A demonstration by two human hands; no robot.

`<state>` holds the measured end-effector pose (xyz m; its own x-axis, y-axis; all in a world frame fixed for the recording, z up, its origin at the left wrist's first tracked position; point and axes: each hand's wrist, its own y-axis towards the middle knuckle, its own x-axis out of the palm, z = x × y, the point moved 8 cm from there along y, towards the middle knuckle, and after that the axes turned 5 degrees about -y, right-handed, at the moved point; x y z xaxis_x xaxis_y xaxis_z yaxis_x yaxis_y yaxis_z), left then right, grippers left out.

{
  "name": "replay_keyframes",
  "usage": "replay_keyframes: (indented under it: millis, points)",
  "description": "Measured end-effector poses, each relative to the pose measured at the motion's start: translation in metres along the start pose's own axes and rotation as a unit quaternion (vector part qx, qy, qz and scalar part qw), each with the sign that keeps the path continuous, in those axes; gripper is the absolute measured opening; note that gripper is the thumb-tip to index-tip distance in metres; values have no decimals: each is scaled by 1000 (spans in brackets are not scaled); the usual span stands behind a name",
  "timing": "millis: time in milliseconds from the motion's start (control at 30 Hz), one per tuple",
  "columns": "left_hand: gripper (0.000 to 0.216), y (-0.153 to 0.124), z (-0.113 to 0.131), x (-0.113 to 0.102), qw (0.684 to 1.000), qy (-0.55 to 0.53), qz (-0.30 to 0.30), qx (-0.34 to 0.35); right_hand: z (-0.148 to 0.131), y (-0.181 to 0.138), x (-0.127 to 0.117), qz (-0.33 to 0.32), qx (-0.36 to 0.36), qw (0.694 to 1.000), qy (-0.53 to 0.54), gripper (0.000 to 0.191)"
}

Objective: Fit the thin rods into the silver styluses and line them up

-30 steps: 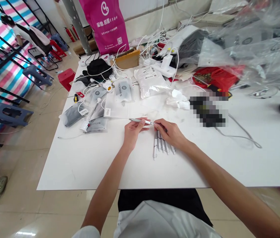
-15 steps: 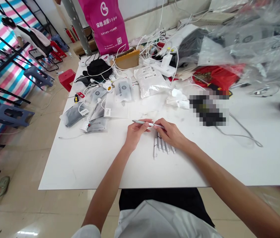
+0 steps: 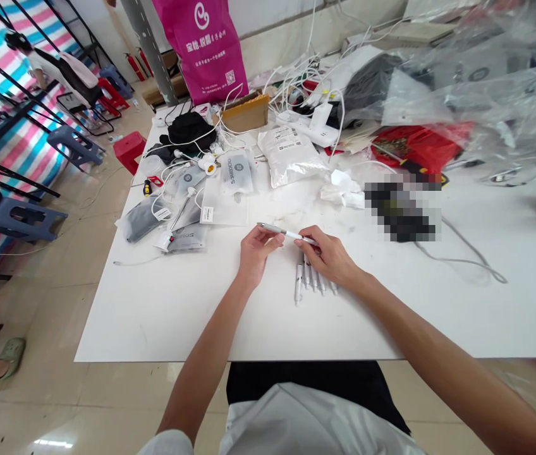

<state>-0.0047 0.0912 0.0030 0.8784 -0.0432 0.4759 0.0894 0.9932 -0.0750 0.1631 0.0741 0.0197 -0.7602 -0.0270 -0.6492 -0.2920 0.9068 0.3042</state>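
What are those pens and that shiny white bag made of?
The pens look like glossy white plastic with metal fittings, judging by silver glints, though that's uncertain. The bag seems a foil-like plastic film: its creases catch the light.

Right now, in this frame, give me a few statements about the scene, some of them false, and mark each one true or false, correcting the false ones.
1. The right hand holds a white pen. True.
2. The left hand lies flat on the gray pouches. False: it is raised beside the pen, apart from the pouches.
3. The loose pens stand upright in a cup. False: they lie side by side on the white table, just below the right hand.
4. A red stool stands on the floor to the left of the table. True.
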Motion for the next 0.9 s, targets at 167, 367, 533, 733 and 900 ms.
replay_keyframes:
  millis: [167,367,533,733,900]
  points:
    - [24,-2,3,-2,1000,24,8,12,-2,1,0,-1,-15,1000,-10,27]
    - [56,-6,2,12,998,-40,-53,-22,0,0,1,-4,-12,1000,-15,30]
    - [31,-3,-6,-2,999,-28,27,-20,-4,0,-1,9,-28,999,-33,27]
    - [50,-5,-2,11,997,-61,-35,-28,-4,2,-3,14,-22,999,-36,31]
    - [31,-2,-12,-7,997,-42,56,-25,-6,1,-6,33,-31,998,-40,30]
